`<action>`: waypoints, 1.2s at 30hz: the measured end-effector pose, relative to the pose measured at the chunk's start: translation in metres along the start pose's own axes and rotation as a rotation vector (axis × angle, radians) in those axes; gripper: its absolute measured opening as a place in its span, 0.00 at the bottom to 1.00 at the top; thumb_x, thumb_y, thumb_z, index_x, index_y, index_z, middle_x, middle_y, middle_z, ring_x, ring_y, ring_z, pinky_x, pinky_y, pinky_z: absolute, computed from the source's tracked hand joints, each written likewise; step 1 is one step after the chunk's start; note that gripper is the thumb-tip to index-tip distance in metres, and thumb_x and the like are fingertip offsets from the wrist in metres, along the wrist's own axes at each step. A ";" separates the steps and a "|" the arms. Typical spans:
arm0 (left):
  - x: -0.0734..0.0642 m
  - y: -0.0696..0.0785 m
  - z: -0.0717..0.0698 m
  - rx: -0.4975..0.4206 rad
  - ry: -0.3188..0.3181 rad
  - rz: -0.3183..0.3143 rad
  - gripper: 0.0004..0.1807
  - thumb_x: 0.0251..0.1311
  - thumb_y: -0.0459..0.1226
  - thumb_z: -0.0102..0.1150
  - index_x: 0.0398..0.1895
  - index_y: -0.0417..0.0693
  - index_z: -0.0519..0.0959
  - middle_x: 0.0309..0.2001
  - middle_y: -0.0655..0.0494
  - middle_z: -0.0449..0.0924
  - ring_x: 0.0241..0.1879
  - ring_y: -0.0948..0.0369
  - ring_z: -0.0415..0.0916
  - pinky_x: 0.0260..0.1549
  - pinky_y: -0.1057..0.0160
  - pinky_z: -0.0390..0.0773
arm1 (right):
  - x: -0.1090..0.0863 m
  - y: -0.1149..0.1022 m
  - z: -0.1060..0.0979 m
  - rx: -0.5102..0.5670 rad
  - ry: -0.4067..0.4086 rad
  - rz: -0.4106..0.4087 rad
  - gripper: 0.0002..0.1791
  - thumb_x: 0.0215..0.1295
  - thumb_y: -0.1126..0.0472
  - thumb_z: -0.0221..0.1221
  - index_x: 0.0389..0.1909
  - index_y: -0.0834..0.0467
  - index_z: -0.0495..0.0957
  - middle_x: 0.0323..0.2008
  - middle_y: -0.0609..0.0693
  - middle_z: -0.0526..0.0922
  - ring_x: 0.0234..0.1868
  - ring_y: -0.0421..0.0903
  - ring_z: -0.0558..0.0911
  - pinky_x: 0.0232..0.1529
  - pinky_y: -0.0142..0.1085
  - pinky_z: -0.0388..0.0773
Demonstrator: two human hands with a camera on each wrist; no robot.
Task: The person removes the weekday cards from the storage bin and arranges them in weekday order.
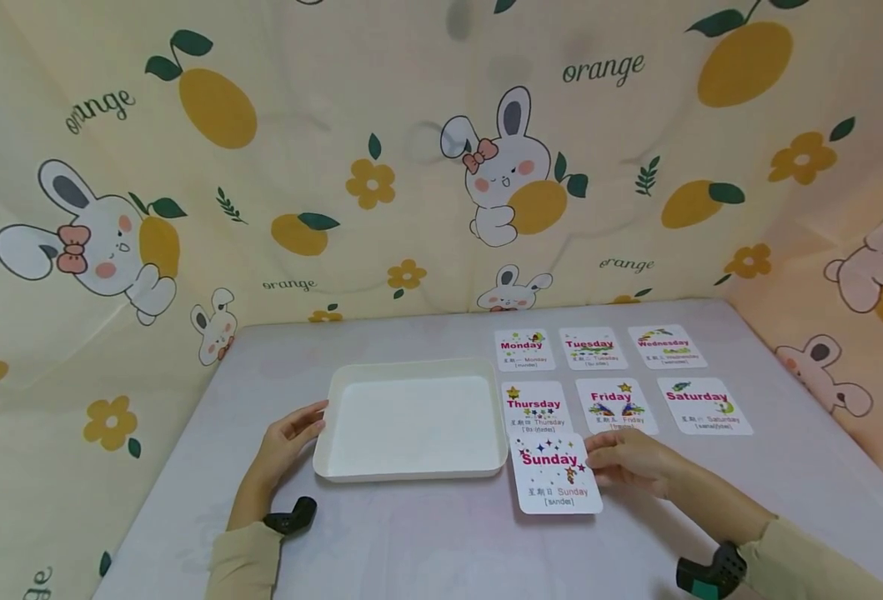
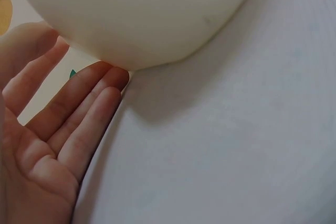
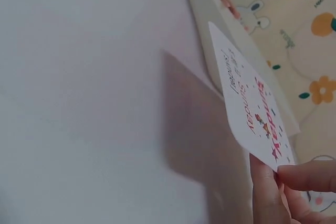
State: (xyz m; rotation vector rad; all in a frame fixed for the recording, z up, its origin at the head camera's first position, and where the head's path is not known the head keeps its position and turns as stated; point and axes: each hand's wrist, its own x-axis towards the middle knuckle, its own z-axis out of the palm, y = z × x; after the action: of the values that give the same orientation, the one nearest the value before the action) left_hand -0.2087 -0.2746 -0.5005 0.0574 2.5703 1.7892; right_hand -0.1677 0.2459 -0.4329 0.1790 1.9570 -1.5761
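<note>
Pinched by its right edge, a white Sunday card hangs above the table in my right hand. The right wrist view shows thumb and fingers on the Sunday card, with its shadow apart from it on the table. My left hand touches the left side of a shallow white tray; in the left wrist view its fingertips meet the tray's side, the fingers fairly straight. The tray holds nothing. The Sunday card overlaps the lower edge of the Thursday card in the head view.
Two rows of day cards lie right of the tray: Monday, Tuesday and Wednesday behind, then Thursday, Friday and Saturday. A pale cloth covers the table. Behind it hangs a rabbit-and-orange patterned curtain.
</note>
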 end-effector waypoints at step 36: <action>-0.001 0.002 0.000 -0.008 -0.012 0.015 0.24 0.66 0.37 0.56 0.64 0.40 0.71 0.58 0.35 0.76 0.44 0.82 0.74 0.46 0.82 0.73 | 0.003 0.015 0.011 -0.068 0.055 0.005 0.17 0.60 0.70 0.59 0.49 0.74 0.74 0.35 0.53 0.86 0.33 0.44 0.84 0.36 0.36 0.85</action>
State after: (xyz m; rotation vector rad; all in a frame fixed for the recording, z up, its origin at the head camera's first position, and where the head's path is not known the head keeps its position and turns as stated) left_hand -0.2078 -0.2735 -0.4987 0.0869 2.5612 1.7989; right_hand -0.1587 0.2389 -0.4478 0.2017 2.0478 -1.5136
